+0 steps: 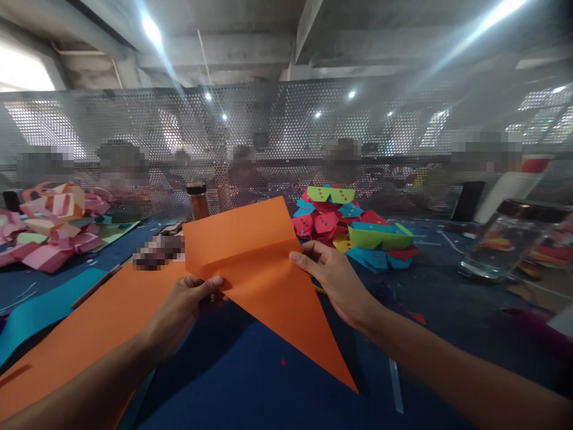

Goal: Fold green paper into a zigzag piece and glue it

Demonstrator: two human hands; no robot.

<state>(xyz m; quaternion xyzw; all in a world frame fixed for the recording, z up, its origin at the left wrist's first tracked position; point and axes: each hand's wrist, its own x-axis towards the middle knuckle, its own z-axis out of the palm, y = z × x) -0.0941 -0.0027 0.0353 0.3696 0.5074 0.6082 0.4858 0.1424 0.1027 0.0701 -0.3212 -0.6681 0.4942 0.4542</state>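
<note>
Both my hands hold up one piece of orange paper (264,286) above the blue table. A crease runs across its upper part, and its lower end narrows to a point toward the right. My left hand (190,304) pinches the paper's left edge, thumb on top and fingers mostly hidden behind it. At the right edge, my right hand (331,275) pinches the paper near the crease, with its thumb on the front. Under my left forearm lies a larger orange sheet (102,316), flat on the table.
Pink folded paper pieces (58,227) are heaped at the left, near a blue paper strip (54,304). Red, blue and green paper pieces (326,221) are piled behind my right hand. A clear bottle (505,245) stands right. Behind a perforated metal screen (277,131), blurred people show.
</note>
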